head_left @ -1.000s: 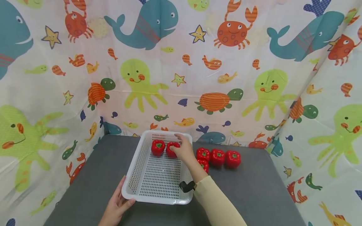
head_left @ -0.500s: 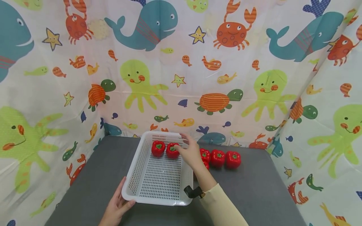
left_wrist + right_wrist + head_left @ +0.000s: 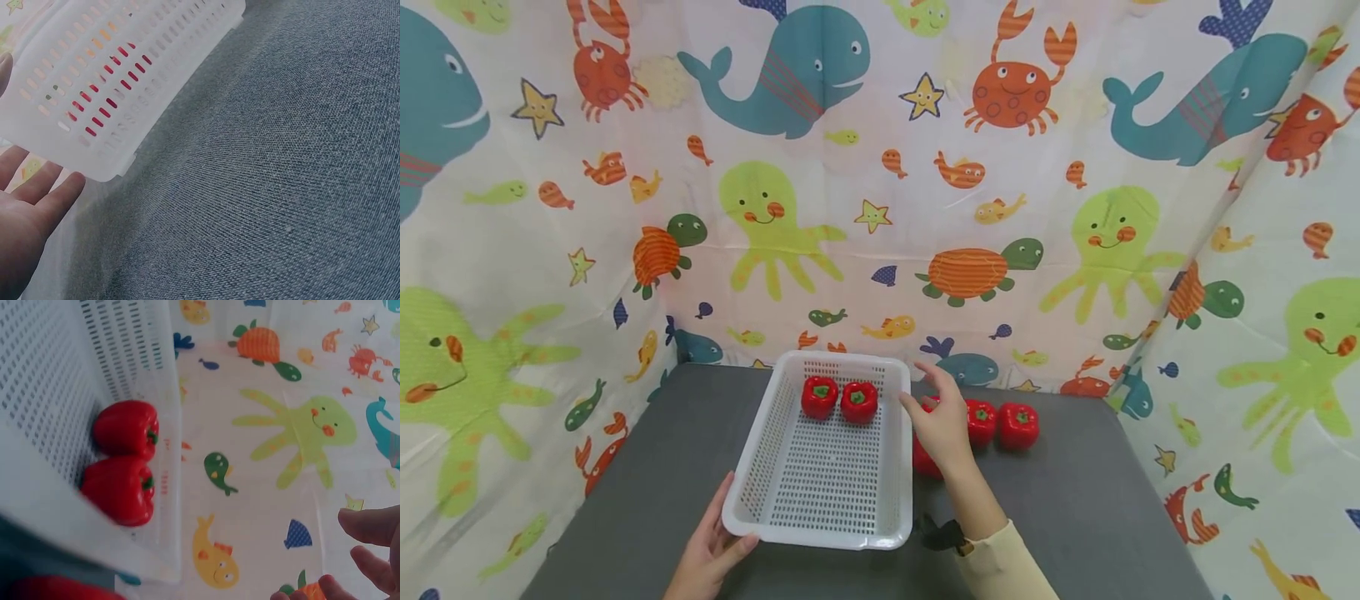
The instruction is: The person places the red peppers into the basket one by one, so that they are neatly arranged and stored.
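Two red bell peppers (image 3: 859,403) sit side by side at the far end of a white perforated plastic basket (image 3: 827,487). My left hand (image 3: 706,550) grips the basket's near left corner, thumb at the rim and fingers along the outside. The left wrist view shows those fingers (image 3: 56,194) against the basket's outer wall. Just past the right rim is my right hand (image 3: 946,421), fingers spread and holding nothing. It hovers over more red bell peppers (image 3: 927,460) on the table and partly hides them. In the right wrist view, the fingers (image 3: 369,528) are apart.
To the right of my right hand, two more red bell peppers (image 3: 1018,426) stand in a row on the dark grey table (image 3: 1075,500). A sea-animal printed curtain (image 3: 880,275) encloses the table at the back and sides.
My right hand has let go of the right-hand pepper in the basket and moved right, over the rim, to the peppers outside. The left hand stays at the basket corner.
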Action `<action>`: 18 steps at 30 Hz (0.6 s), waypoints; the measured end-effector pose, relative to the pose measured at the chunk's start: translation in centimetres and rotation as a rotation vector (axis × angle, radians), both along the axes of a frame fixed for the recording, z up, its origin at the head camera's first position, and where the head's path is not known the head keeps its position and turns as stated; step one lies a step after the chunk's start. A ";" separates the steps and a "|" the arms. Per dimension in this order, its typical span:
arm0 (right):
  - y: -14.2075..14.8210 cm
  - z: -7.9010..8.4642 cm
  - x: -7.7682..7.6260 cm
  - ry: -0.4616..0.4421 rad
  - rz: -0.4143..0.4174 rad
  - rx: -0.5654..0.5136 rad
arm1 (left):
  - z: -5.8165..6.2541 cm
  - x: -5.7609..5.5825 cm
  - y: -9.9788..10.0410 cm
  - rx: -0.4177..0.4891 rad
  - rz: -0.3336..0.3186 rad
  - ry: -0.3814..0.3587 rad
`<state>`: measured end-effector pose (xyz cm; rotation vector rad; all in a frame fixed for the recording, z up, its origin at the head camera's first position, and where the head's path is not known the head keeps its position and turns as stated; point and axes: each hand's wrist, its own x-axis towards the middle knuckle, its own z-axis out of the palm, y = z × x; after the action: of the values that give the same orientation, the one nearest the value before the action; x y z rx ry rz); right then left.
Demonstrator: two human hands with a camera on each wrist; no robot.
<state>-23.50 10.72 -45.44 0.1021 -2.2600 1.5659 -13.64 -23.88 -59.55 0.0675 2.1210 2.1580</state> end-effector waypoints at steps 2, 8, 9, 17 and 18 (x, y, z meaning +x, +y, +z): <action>0.9 -0.5 0.2 0.008 -0.024 0.024 | 0.0 0.0 0.0 0.011 -0.005 -0.008; 3.1 -2.3 1.3 -0.027 -0.061 0.029 | -0.2 0.0 -0.3 0.020 -0.002 0.037; 3.5 -2.6 1.5 -0.029 -0.069 0.032 | -0.3 -0.1 -0.3 0.023 -0.009 0.054; 5.7 -5.7 2.4 -0.026 -0.049 0.045 | -0.8 -0.4 -0.3 0.047 -0.027 0.101; 5.9 -6.1 2.5 -0.031 -0.045 0.047 | -0.8 -0.4 -0.2 0.045 -0.021 0.099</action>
<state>-20.97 16.64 -51.52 0.0401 -2.3079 1.5018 -14.03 -24.10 -60.36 0.2042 2.1124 2.2354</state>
